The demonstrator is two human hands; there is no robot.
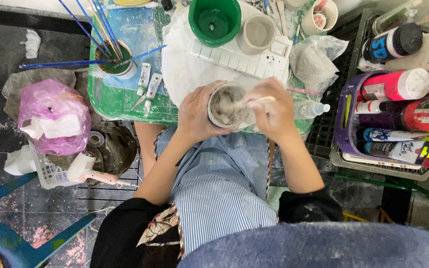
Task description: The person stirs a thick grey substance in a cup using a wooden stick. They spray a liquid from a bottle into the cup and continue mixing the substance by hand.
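Looking down from the head camera, I see my left hand (194, 113) wrapped around a small grey cup (227, 105), fingers curled against its side, holding it just above my striped apron (219, 183) at the near edge of the green counter (106, 97). My right hand (273, 110) pinches a pale stick (259, 100), fingers pressed together, its tip blurred inside the cup's grey paste. A white palette (244, 57) lies just beyond the cup. Blue brushes (95, 30) stand in a jar further left.
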